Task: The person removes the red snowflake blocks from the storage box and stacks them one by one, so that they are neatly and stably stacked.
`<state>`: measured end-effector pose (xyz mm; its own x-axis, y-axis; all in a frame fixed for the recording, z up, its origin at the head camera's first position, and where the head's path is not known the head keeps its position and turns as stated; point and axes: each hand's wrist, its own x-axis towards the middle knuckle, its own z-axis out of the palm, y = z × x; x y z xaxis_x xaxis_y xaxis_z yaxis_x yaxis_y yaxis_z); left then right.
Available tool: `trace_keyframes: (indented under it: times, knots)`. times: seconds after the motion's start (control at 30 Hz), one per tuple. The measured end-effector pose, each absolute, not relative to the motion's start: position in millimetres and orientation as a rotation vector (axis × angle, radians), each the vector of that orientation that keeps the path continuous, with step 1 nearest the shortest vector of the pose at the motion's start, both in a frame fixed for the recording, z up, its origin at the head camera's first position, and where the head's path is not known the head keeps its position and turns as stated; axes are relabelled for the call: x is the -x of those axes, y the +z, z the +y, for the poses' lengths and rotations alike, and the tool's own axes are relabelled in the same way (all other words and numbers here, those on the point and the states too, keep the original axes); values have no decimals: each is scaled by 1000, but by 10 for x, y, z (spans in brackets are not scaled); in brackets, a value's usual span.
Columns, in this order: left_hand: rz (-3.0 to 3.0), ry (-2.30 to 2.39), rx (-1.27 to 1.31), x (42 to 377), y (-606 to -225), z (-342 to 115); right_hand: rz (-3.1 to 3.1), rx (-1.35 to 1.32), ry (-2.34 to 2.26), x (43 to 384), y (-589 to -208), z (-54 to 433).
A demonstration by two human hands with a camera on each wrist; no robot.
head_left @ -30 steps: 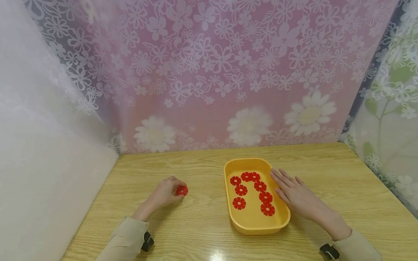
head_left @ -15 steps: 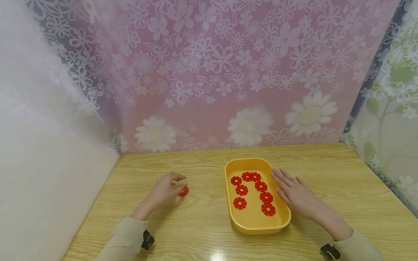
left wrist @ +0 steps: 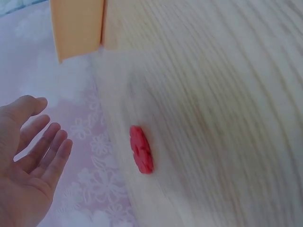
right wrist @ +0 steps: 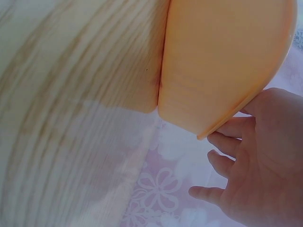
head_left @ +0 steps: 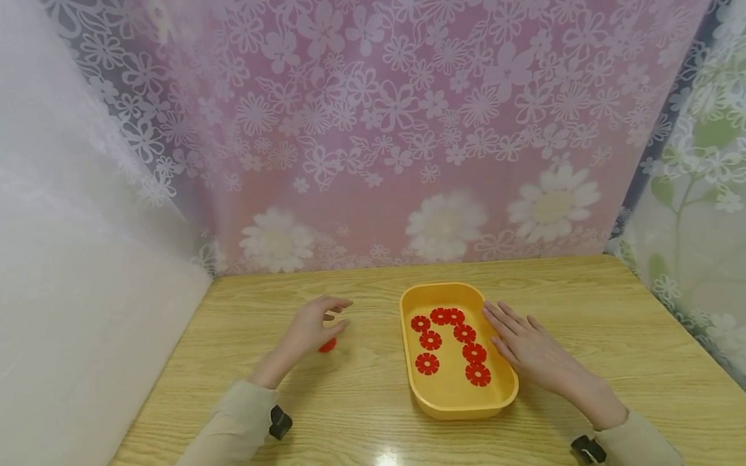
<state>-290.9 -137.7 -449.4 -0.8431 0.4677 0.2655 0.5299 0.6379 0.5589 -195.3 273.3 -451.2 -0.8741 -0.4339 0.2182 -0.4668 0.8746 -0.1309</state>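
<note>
Red disc (left wrist: 141, 149) near left hand (head_left: 312, 327), yellow tray (head_left: 464, 411) against right hand (head_left: 530, 350), both hands unclenched

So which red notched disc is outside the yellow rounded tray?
The red notched disc alone on the wooden table, by the left hand; the other discs sit inside the yellow rounded tray.

Red notched disc (left wrist: 141, 150) flat on table (head_left: 357, 391), apart from yellow tray (head_left: 449, 391)
</note>
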Motion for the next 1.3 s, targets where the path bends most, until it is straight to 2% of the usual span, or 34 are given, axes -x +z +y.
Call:
trace_keyframes:
  times: [0.47, 0.73, 1.3]
  knots:
    - [-2661, -1087, 985, 2943, -4363, -773, -2838, -714, 247, 1976, -4562, 2763]
    - [-2668, -1098, 1156, 2911, -4280, -360, -2839, -705, 269, 1956, -4537, 2744]
    - [-2763, -755, 1506, 2656, -4392, 349, -2833, -711, 273, 1962, -4528, 2744]
